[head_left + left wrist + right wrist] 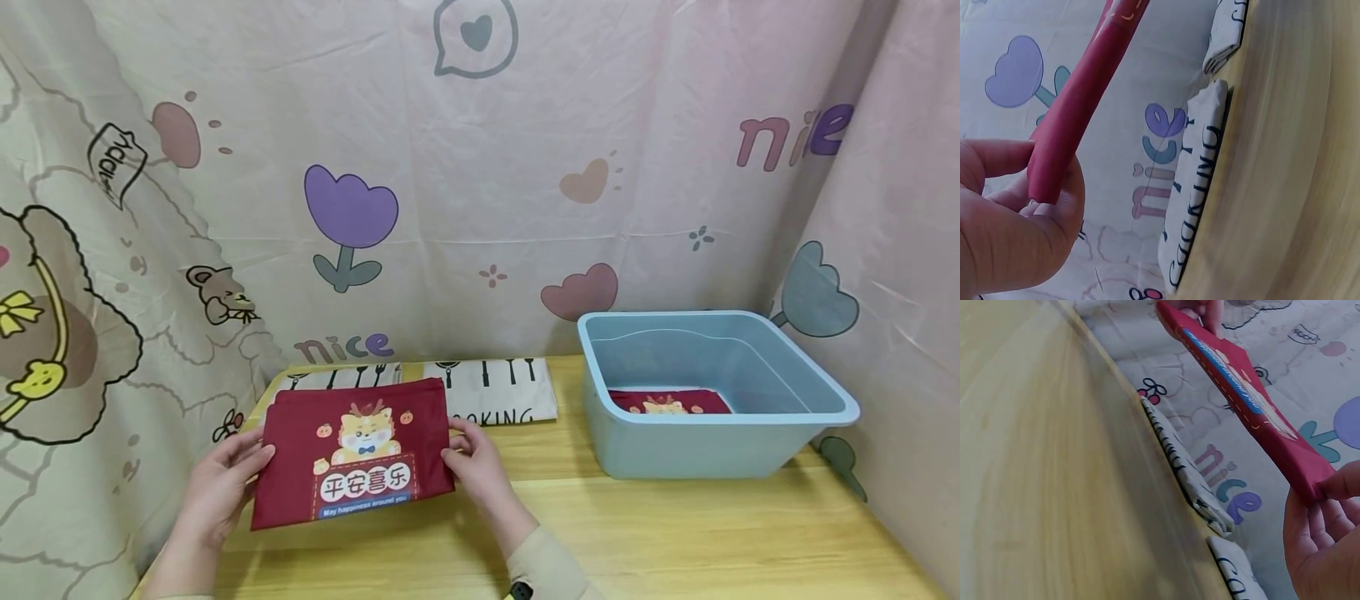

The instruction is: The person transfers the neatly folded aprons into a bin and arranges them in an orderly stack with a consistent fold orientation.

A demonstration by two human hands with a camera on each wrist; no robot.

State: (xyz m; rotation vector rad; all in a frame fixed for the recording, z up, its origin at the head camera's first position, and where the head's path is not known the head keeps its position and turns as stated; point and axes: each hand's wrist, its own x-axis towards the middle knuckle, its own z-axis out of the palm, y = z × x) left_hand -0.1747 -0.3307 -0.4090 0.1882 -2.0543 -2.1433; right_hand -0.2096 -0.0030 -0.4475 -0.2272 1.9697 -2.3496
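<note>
A folded dark red cloth (pixel 352 458) printed with a cartoon tiger and white characters is held above the wooden table (pixel 675 533) at the left. My left hand (pixel 225 483) grips its left edge and my right hand (pixel 472 462) grips its right edge. In the left wrist view the red cloth (pixel 1079 100) runs edge-on between thumb and fingers (pixel 1029 212). From the right wrist the red cloth (pixel 1254 406) is pinched at its near corner by my right fingers (pixel 1329 525), with the other hand at its far end.
A light blue plastic tub (pixel 712 392) stands at the right and holds another folded red cloth (pixel 667 402). Two folded white cloths with black print (pixel 495 387) lie at the table's back edge. A patterned curtain (pixel 480 167) surrounds the table.
</note>
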